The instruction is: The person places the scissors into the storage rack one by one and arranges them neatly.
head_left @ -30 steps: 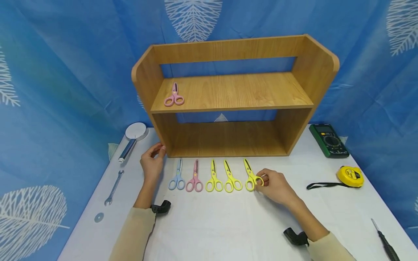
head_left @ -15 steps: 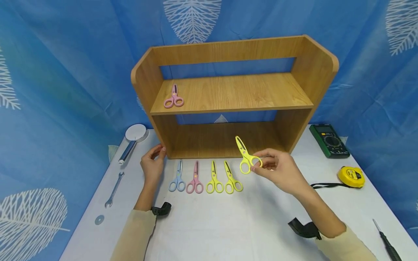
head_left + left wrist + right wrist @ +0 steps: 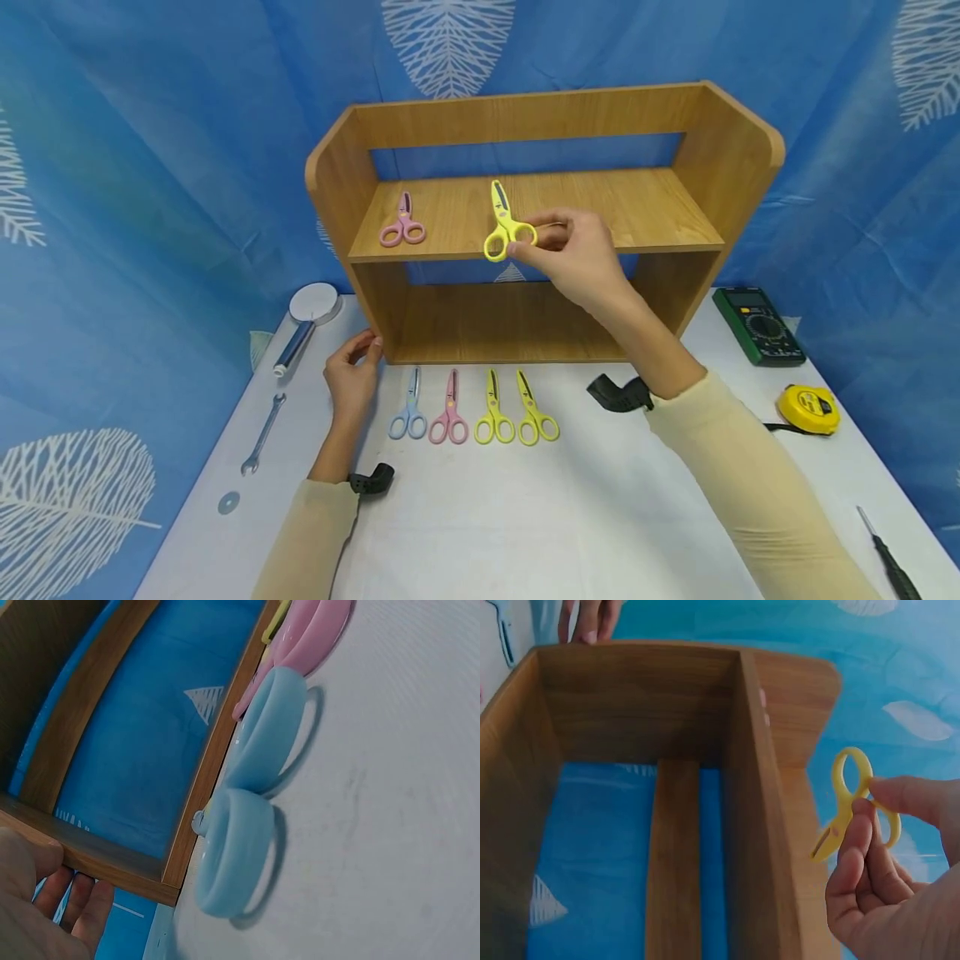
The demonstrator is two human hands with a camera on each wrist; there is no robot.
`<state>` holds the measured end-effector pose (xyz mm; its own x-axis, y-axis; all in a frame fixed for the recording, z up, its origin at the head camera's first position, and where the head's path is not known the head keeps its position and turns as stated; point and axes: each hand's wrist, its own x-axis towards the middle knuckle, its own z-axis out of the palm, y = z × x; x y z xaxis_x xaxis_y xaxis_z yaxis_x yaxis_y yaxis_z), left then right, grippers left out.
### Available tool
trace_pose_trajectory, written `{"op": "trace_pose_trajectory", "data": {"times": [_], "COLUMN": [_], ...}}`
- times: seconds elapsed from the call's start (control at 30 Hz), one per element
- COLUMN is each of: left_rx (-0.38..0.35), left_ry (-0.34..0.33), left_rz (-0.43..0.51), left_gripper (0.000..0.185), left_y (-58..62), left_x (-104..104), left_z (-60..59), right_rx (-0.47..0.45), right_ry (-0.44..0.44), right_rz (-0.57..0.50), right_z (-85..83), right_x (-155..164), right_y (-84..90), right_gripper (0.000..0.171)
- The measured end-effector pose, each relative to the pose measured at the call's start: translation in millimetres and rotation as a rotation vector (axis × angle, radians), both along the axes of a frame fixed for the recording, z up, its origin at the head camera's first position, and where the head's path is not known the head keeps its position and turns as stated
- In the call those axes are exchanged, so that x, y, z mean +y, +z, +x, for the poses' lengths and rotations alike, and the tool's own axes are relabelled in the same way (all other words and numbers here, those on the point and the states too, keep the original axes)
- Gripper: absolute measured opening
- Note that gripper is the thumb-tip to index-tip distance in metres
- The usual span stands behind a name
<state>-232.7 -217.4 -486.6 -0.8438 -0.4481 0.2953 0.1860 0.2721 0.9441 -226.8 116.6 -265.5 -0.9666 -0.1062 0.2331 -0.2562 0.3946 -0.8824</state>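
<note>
My right hand (image 3: pixel 581 254) pinches a pair of yellow scissors (image 3: pixel 500 218) by one handle loop, blades pointing up, in front of the upper board of the wooden shelf (image 3: pixel 525 100). In the right wrist view the yellow scissors (image 3: pixel 845 799) sit between thumb and fingers, apart from the wood. My left hand (image 3: pixel 352 375) holds the shelf's lower left side panel, its thumb on the front edge in the left wrist view. Pink scissors (image 3: pixel 402 221) lie on the upper board's left. Before the shelf, blue scissors (image 3: pixel 408 408), pink scissors (image 3: pixel 448 412) and two yellow scissors (image 3: pixel 493 410) lie in a row.
At left are a white round-headed tool with a blue handle (image 3: pixel 296 342), a wrench (image 3: pixel 264 433) and a washer (image 3: pixel 228 502). To the right lie a multimeter (image 3: pixel 759 325), a yellow tape measure (image 3: pixel 810 408) and a screwdriver (image 3: pixel 888 554). Blue cloth hangs behind.
My right hand has lifted the rightmost yellow scissors off the table and carried them up and left, to the height of the upper board. My left hand stays at the side panel.
</note>
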Motion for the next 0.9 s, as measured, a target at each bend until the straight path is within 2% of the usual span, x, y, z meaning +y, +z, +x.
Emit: {"op": "trace_pose_trajectory", "data": {"times": [0.2,0.37,0.5,0.73,0.9], "left_rx": [0.009,0.001,0.001,-0.011,-0.025], "left_ry": [-0.003,0.024,0.032,0.018,0.029], "left_rz": [0.006,0.004,-0.015,-0.045,-0.064], "left_gripper": [0.024,0.025,0.025,0.024,0.024], "left_y": [-3.8,-6.6,-6.5,-3.3,-3.6], "left_x": [0.2,-1.0,-1.8,-0.3,-1.3], "left_z": [-3.8,-6.3,-6.0,-2.8,-1.7], "right_rx": [-0.052,-0.096,-0.083,-0.013,-0.003], "right_ry": [0.012,0.024,0.026,0.031,0.05], "right_rz": [-0.025,-0.015,0.037,0.22,0.231], "right_z": [-39.9,-56.7,-61.3,-61.2,-60.2], "right_x": [-38.6,-60.5,-69.6,-72.7,-72.3], "right_y": [4.7,4.0,3.0,0.8,-0.2], "right_gripper": [0.041,0.04,0.041,0.036,0.043]}}
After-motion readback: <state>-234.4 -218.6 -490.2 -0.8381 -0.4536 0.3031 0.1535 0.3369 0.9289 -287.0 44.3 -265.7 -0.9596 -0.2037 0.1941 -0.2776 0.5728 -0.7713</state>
